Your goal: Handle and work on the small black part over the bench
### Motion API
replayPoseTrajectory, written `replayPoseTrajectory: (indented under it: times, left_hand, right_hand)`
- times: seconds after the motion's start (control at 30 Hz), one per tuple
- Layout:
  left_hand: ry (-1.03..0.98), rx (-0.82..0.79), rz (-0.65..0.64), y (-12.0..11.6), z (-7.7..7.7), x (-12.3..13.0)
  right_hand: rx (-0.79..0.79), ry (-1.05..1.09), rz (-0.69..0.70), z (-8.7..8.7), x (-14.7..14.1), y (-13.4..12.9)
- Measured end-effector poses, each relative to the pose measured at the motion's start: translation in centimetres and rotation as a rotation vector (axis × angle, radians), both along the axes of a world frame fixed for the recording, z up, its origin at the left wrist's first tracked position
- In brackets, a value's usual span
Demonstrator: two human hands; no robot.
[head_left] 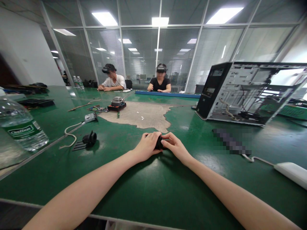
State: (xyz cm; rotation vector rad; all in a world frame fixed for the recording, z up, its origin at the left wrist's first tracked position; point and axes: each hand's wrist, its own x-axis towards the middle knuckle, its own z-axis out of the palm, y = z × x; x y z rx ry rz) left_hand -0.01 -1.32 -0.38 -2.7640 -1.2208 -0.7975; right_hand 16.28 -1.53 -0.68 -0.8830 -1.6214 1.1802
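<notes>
Both hands meet just above the green table [168, 185], around a small black part [158, 143] whose kind I cannot make out. My left hand [148, 145] wraps over its left side and top. From the right, my right hand [174, 145] pinches it between thumb and fingers. Most of the part is hidden by the fingers. Off to the left lies a black plastic piece with a round mouth and slats [90, 138]. A metal bracket [90, 117] with a pale cable [72, 133] rests beyond that.
A water bottle [22, 127] stands at left. An opened computer case [240, 95] stands at right, behind a blurred dark object [231, 142] and a white device [291, 172]. A heatsink fan assembly [117, 103] sits on a bare brown patch [144, 111]. Two people [161, 80] sit opposite.
</notes>
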Motion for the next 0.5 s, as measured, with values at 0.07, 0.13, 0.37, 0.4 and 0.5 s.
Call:
replayPoseTrajectory:
  times: [0.07, 0.13, 0.37, 0.4, 0.5]
  left_hand:
    - [0.000, -0.002, 0.000, 0.03, -0.02, 0.03]
    - [-0.003, -0.002, 0.002, 0.05, -0.04, 0.07]
    - [-0.003, 0.011, 0.003, 0.01, 0.01, 0.10]
    - [-0.002, 0.011, 0.002, 0.01, 0.01, 0.10]
    - [-0.001, 0.005, 0.002, 0.02, 0.01, 0.08]
  right_hand:
    - [0.004, -0.019, -0.014, -0.15, 0.07, 0.18]
    - [0.002, -0.058, -0.026, -0.30, 0.20, 0.37]
    - [-0.008, 0.006, 0.059, 0.07, 0.19, 0.08]
    - [-0.005, 0.021, 0.052, 0.13, 0.11, 0.01]
    - [0.004, 0.018, 0.013, 0.00, -0.02, 0.09]
